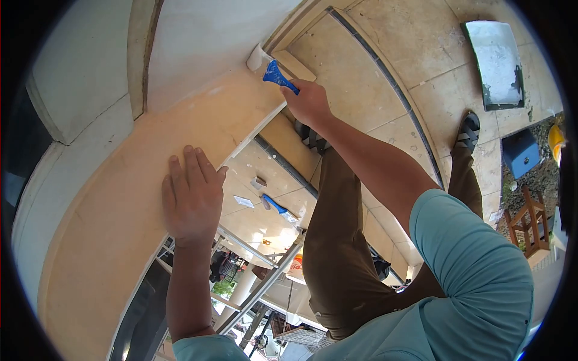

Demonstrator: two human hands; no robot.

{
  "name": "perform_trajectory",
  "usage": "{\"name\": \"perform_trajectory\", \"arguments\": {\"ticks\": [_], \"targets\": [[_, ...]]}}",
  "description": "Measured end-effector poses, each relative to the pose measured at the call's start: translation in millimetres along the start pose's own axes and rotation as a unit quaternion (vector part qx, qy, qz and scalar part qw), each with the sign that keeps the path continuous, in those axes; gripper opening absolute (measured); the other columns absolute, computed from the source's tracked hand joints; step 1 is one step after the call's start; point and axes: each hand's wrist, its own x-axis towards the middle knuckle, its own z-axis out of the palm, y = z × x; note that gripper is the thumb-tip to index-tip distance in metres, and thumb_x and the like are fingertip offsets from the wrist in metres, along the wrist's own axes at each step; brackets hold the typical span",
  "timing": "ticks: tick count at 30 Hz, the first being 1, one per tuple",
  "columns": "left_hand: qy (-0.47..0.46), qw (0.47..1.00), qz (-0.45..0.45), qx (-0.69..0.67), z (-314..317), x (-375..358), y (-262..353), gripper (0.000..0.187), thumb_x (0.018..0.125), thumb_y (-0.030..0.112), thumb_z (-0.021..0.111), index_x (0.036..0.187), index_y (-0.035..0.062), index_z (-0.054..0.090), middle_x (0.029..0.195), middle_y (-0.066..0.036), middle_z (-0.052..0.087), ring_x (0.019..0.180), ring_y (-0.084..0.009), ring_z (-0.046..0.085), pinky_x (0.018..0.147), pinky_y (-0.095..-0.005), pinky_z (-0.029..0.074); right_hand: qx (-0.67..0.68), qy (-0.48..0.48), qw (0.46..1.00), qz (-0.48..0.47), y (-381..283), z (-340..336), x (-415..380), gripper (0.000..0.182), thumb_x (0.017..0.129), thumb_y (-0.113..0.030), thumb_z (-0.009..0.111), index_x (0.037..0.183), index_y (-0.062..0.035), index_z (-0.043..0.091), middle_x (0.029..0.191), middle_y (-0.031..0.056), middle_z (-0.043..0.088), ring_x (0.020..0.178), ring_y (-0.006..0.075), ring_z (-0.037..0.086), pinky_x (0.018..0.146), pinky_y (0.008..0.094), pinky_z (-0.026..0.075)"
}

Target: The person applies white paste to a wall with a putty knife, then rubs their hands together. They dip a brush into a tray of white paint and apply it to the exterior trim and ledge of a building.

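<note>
Two hands, one blue scraper

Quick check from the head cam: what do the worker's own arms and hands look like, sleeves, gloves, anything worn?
Both hands are bare: no gloves, rings or watch visible on the left hand or right hand. Both forearms are uncovered. Short teal sleeves show at the upper arms, the right sleeve broad and loose, the left sleeve just at the bottom edge. No markings visible.

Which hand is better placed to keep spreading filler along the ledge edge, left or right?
Right, probably. The right hand already grips the blue scraper, its blade against the white filler at the ledge edge. The left hand lies flat on the ledge, holding nothing, apparently bracing.
</note>
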Motion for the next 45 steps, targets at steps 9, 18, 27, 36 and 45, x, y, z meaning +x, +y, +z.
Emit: {"name": "perform_trajectory", "arguments": {"ticks": [9, 18, 27, 36, 45], "targets": [[0.004, 1.0, 0.005, 0.008, 0, -2, -1, 0.045, 0.086, 0.052, 0.06, 0.11, 0.015, 0.066, 0.118, 0.003, 0.065, 0.108, -0.018, 0.062, 0.086, -0.0318, 0.048, 0.173, -0.126, 0.975, -0.059, 27, -36, -99, 0.025, 0.09, -0.022, 0.066, 0.104, -0.0017, 0.069, 0.07, 0.0013, 0.06, 0.063, 0.0075, 0.051, 0.059, 0.0249, 0.042], [0.05, 0.975, -0.073, -0.203, -7, 0, 9, 0.033, 0.084, 0.041, 0.067, 0.105, 0.015, 0.068, 0.111, 0.001, 0.068, 0.107, -0.0215, 0.062, 0.089, -0.0361, 0.046, -0.048, -0.022, 0.998, 0.045, 115, -221, -99, 0.029, 0.091, -0.024, 0.06, 0.113, -0.0058, 0.066, 0.069, 0.0051, 0.061, 0.062, 0.0106, 0.058, 0.06, 0.0297, 0.048], [0.073, 0.697, 0.029, -0.713, -158, 92, 233, 0.034, 0.08, 0.022, 0.071, 0.109, 0.0049, 0.067, 0.104, -0.014, 0.068, 0.101, -0.0316, 0.063, 0.087, -0.042, 0.048, -0.352, 0.159, 0.918, 0.088, 199, -486, -119, 0.039, 0.088, -0.022, 0.055, 0.126, -0.0176, 0.051, 0.092, 0.0207, 0.067, 0.089, 0.0412, 0.063, 0.08, 0.0503, 0.049], [0.037, 0.621, 0.178, -0.762, -285, 226, 361, 0.039, 0.082, 0.025, 0.069, 0.116, 0.0068, 0.064, 0.112, -0.012, 0.067, 0.103, -0.0302, 0.062, 0.088, -0.04, 0.049, -0.469, 0.184, 0.858, 0.1, 246, -606, -15, 0.031, 0.092, -0.02, 0.051, 0.123, -0.0183, 0.055, 0.099, 0.0178, 0.067, 0.094, 0.035, 0.065, 0.081, 0.0467, 0.051], [-0.031, 0.626, 0.104, -0.773, -258, 266, 390, 0.038, 0.086, 0.028, 0.066, 0.117, 0.006, 0.064, 0.114, -0.014, 0.066, 0.105, -0.0305, 0.062, 0.09, -0.0393, 0.049, -0.592, 0.146, 0.786, -0.099, 214, -593, 138, 0.038, 0.091, -0.01, 0.05, 0.126, -0.0199, 0.059, 0.107, 0.0164, 0.062, 0.098, 0.0343, 0.064, 0.083, 0.0435, 0.053]]}}
